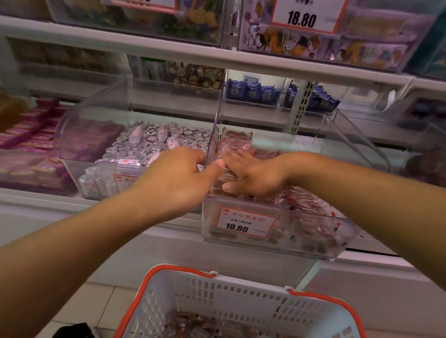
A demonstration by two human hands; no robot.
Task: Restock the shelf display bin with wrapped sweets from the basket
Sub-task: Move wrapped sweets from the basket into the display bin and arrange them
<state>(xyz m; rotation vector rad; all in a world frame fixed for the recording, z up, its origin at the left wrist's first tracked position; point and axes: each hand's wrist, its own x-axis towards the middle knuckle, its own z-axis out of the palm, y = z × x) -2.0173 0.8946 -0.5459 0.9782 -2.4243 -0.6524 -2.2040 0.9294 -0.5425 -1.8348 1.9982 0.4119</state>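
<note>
Shop shelving (173,52) fills the background, a clear display bin (272,239) with wrapped sweets (311,204) at centre. Right hand (254,176) lies flat, fingers straight, on the sweets inside; left hand (180,181) grips the bin's left wall. Below, a white basket (231,297) holds more sweets

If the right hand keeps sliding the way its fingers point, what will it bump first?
Probably the clear divider wall on the bin's left; the right hand lies flat on the sweets, fingertips nearly there.
</note>
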